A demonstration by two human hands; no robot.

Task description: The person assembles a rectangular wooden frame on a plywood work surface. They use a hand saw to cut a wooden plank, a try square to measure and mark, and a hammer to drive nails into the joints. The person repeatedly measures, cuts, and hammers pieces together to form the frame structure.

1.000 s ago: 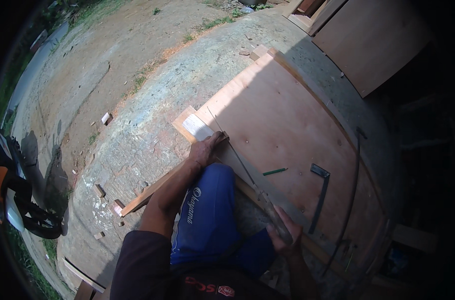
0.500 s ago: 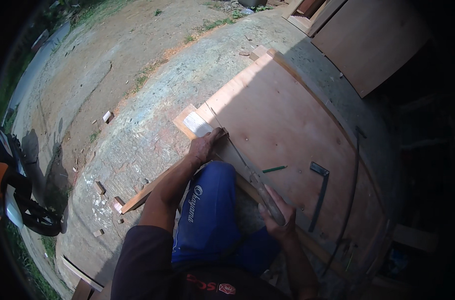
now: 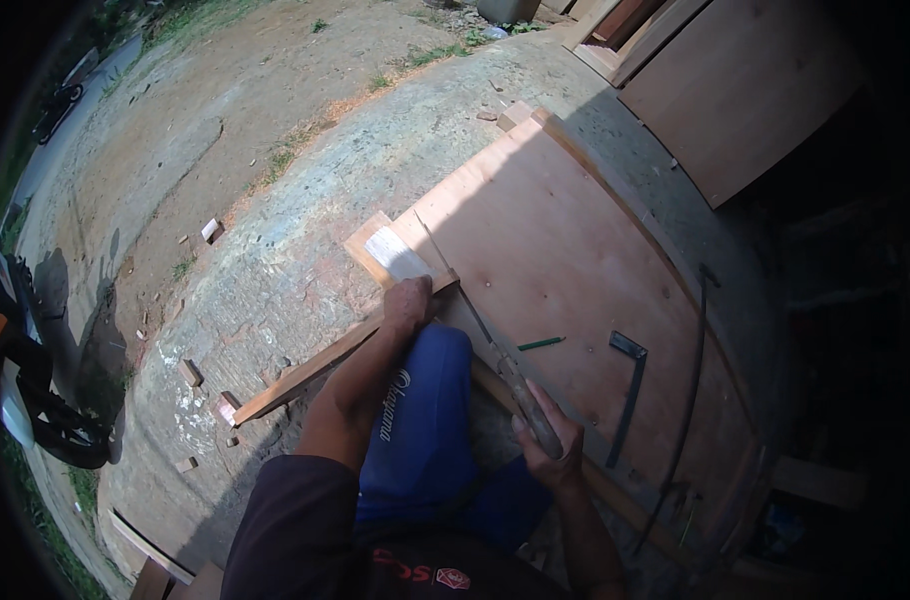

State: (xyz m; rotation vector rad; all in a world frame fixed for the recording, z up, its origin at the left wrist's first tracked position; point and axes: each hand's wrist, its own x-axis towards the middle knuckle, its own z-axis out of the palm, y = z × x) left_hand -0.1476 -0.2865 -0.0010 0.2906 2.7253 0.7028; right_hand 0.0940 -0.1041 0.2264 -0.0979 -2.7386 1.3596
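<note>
A long wooden strip (image 3: 310,378) slants from the ground at left up to the edge of the plywood panel (image 3: 545,240). My left hand (image 3: 409,303) is closed round it just short of its upper end. In my right hand (image 3: 555,437) is the handle of a handsaw (image 3: 524,392), seen nearly edge-on. Its thin blade points up and away and passes right beside the strip's end; whether the teeth touch the wood I cannot tell. A pale, flat piece (image 3: 395,252) lies on a wooden block beyond my left hand.
On the panel lie a green pencil (image 3: 542,343), a try square (image 3: 630,390) and a long dark bar (image 3: 687,420) with a crosswise end. Small wood offcuts (image 3: 190,373) dot the concrete at left. A motorcycle (image 3: 50,400) stands at the left edge; another sheet (image 3: 740,105) is at upper right.
My left hand has shifted back along the strip, baring more of its upper end. The saw stays in my right hand at much the same slant. The whole view has shifted slightly.
</note>
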